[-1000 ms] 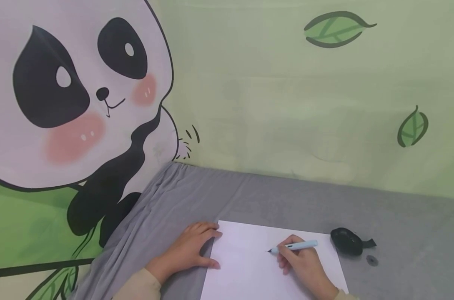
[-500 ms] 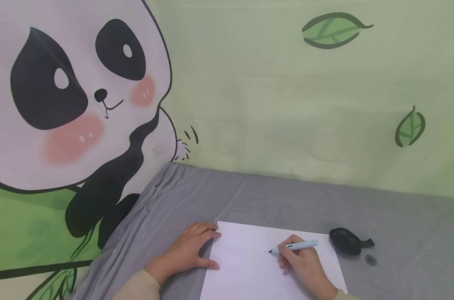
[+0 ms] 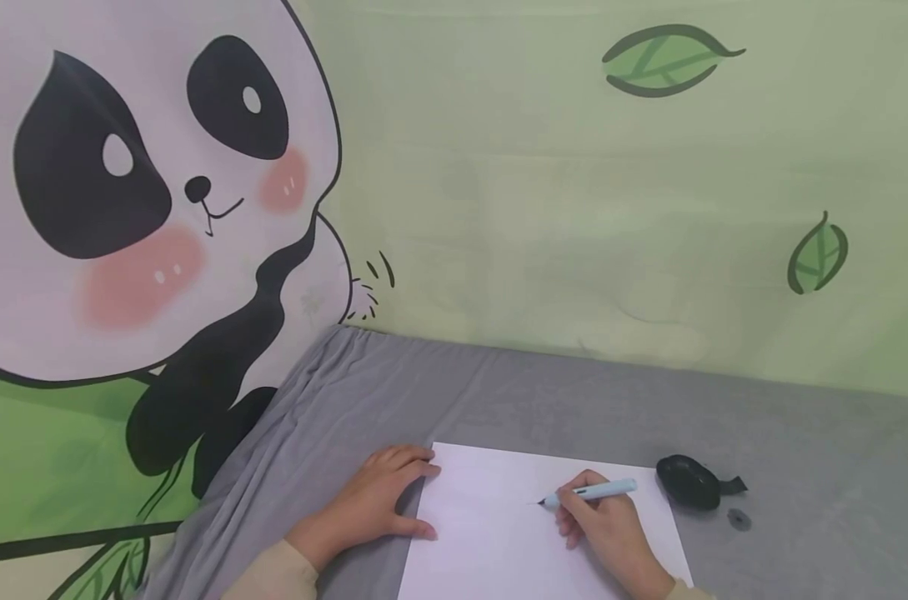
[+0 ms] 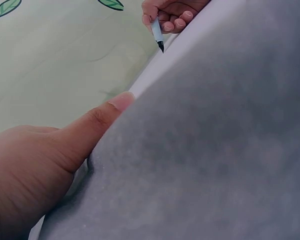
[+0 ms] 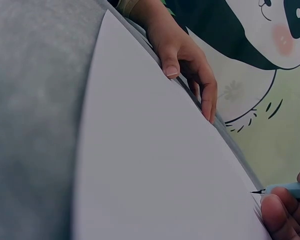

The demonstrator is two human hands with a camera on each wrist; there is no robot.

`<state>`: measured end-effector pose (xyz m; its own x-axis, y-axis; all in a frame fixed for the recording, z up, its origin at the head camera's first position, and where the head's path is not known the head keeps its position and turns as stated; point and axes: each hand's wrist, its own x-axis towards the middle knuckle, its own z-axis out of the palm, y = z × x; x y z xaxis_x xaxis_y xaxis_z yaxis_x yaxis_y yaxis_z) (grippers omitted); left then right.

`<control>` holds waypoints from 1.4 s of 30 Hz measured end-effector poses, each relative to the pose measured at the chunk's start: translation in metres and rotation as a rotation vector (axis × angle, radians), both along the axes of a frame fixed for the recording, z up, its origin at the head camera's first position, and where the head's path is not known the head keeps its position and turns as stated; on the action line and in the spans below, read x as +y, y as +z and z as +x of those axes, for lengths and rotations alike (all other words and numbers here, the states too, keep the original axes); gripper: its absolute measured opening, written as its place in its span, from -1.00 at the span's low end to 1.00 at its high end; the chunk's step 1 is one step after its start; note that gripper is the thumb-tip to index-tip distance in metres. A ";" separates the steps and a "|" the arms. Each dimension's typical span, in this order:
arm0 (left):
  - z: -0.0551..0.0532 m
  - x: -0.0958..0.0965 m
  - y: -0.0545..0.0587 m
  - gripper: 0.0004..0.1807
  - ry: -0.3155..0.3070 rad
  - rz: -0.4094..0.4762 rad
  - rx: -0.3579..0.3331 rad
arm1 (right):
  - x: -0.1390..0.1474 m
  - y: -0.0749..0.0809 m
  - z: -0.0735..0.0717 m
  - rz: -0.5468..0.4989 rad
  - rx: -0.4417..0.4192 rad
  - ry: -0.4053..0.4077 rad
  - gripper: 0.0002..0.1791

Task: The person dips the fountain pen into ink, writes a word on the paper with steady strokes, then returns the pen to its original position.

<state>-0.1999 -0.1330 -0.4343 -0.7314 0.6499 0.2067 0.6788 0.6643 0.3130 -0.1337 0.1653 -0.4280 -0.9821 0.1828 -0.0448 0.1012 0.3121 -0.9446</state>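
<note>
My right hand (image 3: 596,521) pinches a light blue fountain pen (image 3: 604,490) between thumb and fingers. The pen slants, its dark nib at the surface of a white sheet of paper (image 3: 484,550), and a short faint line runs left from the nib in the head view. My left hand (image 3: 382,496) rests at the sheet's left edge, thumb and fingers spread, fingertips on the paper. In the left wrist view the left thumb (image 4: 105,115) lies at the paper's margin. The right wrist view shows the nib close over the page, with most of the right hand (image 5: 285,215) cut off.
Grey cloth (image 3: 544,392) covers the table. Just beyond the sheet's right corner lies a glossy black rounded object (image 3: 688,482) with a short flat tail, and near it a small dark disc (image 3: 739,520). A green panda-print backdrop (image 3: 536,208) hangs behind.
The nib has shifted very slightly right across the paper, and the faint line at its left shows a little longer. The left hand keeps its place on the sheet.
</note>
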 end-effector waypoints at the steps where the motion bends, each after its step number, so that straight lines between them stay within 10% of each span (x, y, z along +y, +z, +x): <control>1: 0.000 0.000 0.000 -0.22 0.001 -0.001 -0.004 | 0.000 0.000 0.000 -0.002 0.004 0.000 -0.90; 42: 0.000 -0.001 0.001 -0.22 -0.015 -0.015 0.010 | 0.003 0.004 0.000 0.066 -0.046 -0.088 -0.86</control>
<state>-0.2002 -0.1345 -0.4332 -0.7194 0.6637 0.2047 0.6918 0.6585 0.2963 -0.1334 0.1678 -0.4237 -0.9595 0.2718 -0.0744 0.1733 0.3612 -0.9162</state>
